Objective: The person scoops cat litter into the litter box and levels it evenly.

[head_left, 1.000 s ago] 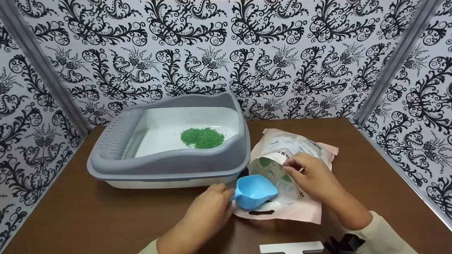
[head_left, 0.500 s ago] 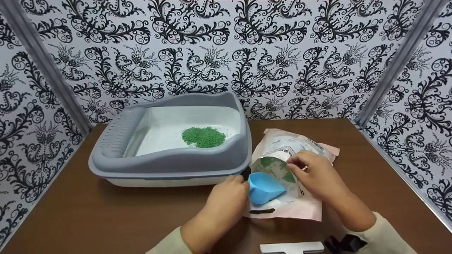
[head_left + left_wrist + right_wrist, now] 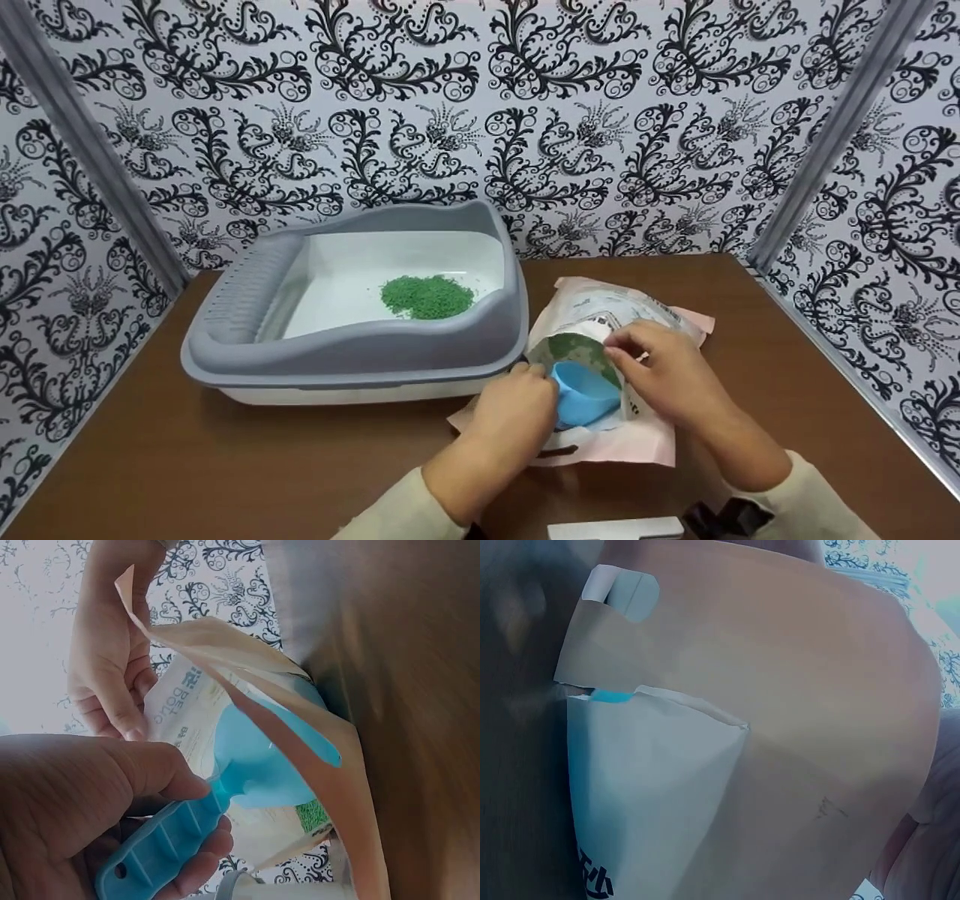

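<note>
My left hand (image 3: 517,412) grips the handle of a blue scoop (image 3: 589,394). In the left wrist view the fingers wrap the ribbed handle (image 3: 161,847), while the bowl lies within the mouth of a pink-and-white bag (image 3: 637,450). Thumb and fingertips of my right hand (image 3: 671,371) pinch the edge of the bag's opening and hold it up. The bag lies flat, with a patch of green granules (image 3: 311,816) showing near the scoop. In the right wrist view the bag's panel (image 3: 817,652) covers most of the picture, and only a sliver of the scoop (image 3: 611,696) shows.
A grey-and-white litter box (image 3: 420,352) stands left of the bag, close beside it. Green granules (image 3: 427,298) form a pile on its floor. Along the front edge lie a white T-shaped piece (image 3: 615,529) and a black object (image 3: 727,519). Patterned walls enclose the brown table.
The left hand has moved right, carrying the scoop from over the bag's near left part into its opening. The right hand stays at the bag's edge.
</note>
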A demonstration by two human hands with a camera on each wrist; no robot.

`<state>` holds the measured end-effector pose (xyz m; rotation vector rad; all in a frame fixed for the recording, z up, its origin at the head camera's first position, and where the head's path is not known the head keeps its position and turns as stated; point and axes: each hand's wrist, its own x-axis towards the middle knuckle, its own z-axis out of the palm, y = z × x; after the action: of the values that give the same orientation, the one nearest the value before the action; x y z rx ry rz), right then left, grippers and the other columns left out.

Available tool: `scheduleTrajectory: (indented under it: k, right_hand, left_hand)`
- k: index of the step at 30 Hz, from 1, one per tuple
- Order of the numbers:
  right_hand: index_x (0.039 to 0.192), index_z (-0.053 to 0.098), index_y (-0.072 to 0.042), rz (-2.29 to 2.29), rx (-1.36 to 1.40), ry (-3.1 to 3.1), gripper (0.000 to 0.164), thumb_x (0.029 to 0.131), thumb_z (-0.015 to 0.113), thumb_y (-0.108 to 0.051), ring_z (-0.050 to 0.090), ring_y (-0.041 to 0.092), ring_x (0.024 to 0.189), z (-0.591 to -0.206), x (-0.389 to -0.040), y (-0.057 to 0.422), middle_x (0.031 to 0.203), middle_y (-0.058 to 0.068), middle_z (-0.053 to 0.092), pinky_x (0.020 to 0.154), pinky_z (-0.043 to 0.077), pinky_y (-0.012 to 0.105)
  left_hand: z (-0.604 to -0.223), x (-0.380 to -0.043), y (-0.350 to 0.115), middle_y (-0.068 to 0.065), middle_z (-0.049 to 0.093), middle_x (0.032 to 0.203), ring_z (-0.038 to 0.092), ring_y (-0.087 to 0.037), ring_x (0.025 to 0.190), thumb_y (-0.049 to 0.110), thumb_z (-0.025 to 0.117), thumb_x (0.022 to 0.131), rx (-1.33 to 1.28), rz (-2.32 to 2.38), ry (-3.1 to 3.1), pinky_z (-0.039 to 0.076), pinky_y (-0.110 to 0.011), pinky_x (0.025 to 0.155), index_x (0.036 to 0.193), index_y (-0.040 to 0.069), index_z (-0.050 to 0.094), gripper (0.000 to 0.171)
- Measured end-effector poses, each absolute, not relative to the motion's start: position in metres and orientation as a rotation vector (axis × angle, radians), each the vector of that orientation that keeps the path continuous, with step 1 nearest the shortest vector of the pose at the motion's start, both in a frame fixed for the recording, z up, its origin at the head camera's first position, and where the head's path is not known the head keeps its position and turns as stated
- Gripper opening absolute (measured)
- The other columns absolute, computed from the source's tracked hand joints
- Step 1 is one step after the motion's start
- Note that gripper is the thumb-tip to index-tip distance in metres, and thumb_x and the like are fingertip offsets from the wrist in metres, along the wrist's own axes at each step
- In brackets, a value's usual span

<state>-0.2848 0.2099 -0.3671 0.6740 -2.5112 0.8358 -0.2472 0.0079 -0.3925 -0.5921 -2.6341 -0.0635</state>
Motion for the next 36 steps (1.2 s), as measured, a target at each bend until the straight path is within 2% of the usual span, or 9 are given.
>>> scheduleTrajectory:
  k: [4, 9, 18, 23, 27, 31, 36]
  right_hand:
    - [0.09, 0.07, -0.016, 0.844, 0.679, -2.507, 0.011, 0.084, 0.072, -0.007, 0.06, 0.007, 0.079, -0.367, -0.285, 0.211, 0.085, -0.008, 0.065, 0.07, 0.053, 0.027]
    - [0.09, 0.07, -0.015, 0.838, 0.682, -2.489, 0.01, 0.083, 0.072, -0.007, 0.06, 0.007, 0.08, -0.368, -0.285, 0.211, 0.086, -0.007, 0.066, 0.07, 0.053, 0.028]
    - [0.089, 0.07, -0.016, 0.849, 0.682, -2.459, 0.01, 0.084, 0.072, -0.007, 0.059, 0.005, 0.077, -0.371, -0.286, 0.21, 0.085, -0.009, 0.066, 0.068, 0.052, 0.027]
    - [0.089, 0.07, -0.015, 0.874, 0.697, -2.433, 0.011, 0.084, 0.071, -0.006, 0.058, 0.005, 0.075, -0.372, -0.286, 0.21, 0.085, -0.01, 0.065, 0.067, 0.05, 0.022]
    - [0.089, 0.07, -0.016, 0.874, 0.701, -2.427, 0.012, 0.084, 0.071, -0.006, 0.057, 0.004, 0.075, -0.371, -0.287, 0.21, 0.084, -0.011, 0.064, 0.067, 0.05, 0.022]
    - [0.088, 0.07, -0.017, 0.876, 0.7, -2.43, 0.012, 0.084, 0.071, -0.006, 0.057, 0.005, 0.075, -0.372, -0.287, 0.21, 0.085, -0.01, 0.064, 0.067, 0.049, 0.022]
    - [0.088, 0.07, -0.016, 0.88, 0.68, -2.451, 0.01, 0.084, 0.071, -0.007, 0.057, 0.005, 0.076, -0.373, -0.287, 0.21, 0.085, -0.009, 0.065, 0.068, 0.049, 0.021]
  left_hand:
    - [-0.393, -0.25, 0.017, 0.002, 0.062, 0.079, 0.059, -0.015, 0.075, 0.015, 0.067, 0.08, -0.616, -0.002, -2.622, 0.049, -0.028, 0.055, 0.08, 0.018, 0.072, 0.006]
    - [-0.389, -0.256, 0.028, 0.003, 0.065, 0.087, 0.059, -0.014, 0.08, 0.016, 0.063, 0.084, -0.651, 0.07, -2.646, 0.05, -0.026, 0.061, 0.087, 0.019, 0.073, 0.01]
    - [-0.381, -0.27, 0.043, 0.004, 0.066, 0.094, 0.06, -0.014, 0.087, 0.02, 0.062, 0.089, -0.712, 0.129, -2.707, 0.053, -0.029, 0.069, 0.096, 0.021, 0.073, 0.013]
    - [-0.38, -0.274, 0.043, 0.005, 0.065, 0.091, 0.06, -0.012, 0.085, 0.028, 0.065, 0.089, -0.723, 0.154, -2.681, 0.053, -0.028, 0.069, 0.094, 0.024, 0.073, 0.012]
    - [-0.384, -0.277, 0.042, 0.005, 0.066, 0.092, 0.062, -0.013, 0.085, 0.033, 0.066, 0.087, -0.701, 0.021, -2.719, 0.054, -0.029, 0.069, 0.092, 0.021, 0.073, 0.015]
    - [-0.389, -0.28, 0.042, 0.004, 0.067, 0.093, 0.063, -0.014, 0.085, 0.033, 0.066, 0.086, -0.658, -0.141, -2.777, 0.055, -0.031, 0.067, 0.092, 0.019, 0.072, 0.016]
    - [-0.39, -0.28, 0.048, 0.004, 0.067, 0.094, 0.063, -0.014, 0.086, 0.03, 0.064, 0.088, -0.67, -0.095, -2.759, 0.055, -0.031, 0.066, 0.095, 0.02, 0.073, 0.015]
